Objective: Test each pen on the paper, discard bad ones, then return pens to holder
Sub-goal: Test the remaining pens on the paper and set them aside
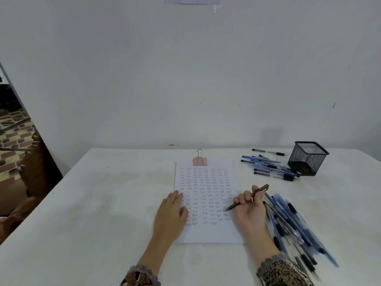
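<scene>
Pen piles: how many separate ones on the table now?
2: the far pile beside the mesh holder, the near pile by the right hand, which holds a brown pen. Pens underneath may be hidden.

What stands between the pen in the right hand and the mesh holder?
Nothing upright does. Loose pens lie flat just left of the holder, beside the straight path from the brown pen in the right hand.

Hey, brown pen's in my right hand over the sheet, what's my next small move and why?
Probably write one short mark with the brown pen: the right hand grips it tip down at the paper's right side, the left hand presses the paper flat, and its lower part is blank.
</scene>
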Demonstrator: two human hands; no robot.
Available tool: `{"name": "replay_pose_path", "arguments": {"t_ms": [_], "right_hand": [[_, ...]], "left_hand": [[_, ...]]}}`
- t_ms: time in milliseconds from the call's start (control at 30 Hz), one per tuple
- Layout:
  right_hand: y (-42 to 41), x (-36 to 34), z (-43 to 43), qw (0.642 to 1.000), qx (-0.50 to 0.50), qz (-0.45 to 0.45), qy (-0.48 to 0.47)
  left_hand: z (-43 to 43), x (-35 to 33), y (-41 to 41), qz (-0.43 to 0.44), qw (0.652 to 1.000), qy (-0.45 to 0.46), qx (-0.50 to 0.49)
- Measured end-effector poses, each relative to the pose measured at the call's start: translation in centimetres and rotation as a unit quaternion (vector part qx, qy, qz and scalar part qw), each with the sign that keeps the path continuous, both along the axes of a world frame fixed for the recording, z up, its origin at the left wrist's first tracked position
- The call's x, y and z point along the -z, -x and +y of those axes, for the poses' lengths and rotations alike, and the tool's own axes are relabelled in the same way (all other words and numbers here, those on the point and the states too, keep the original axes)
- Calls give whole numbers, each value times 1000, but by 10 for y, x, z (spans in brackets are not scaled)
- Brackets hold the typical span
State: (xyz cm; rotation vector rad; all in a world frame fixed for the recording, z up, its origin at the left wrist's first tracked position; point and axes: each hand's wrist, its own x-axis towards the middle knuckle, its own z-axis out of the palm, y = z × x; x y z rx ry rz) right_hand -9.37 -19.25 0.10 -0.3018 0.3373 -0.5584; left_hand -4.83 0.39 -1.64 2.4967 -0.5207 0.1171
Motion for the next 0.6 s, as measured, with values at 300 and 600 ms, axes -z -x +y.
{"name": "replay_pose_path", "arguments": {"t_ms": [300,600], "right_hand": [[2,-5,-1,999,-35,-13,-12],[26,-27,-6,977,-137,75,146]], "left_hand": [[-1,2,0,6,1000,15,-2],[-3,-8,16,28,985,165,-41]]}}
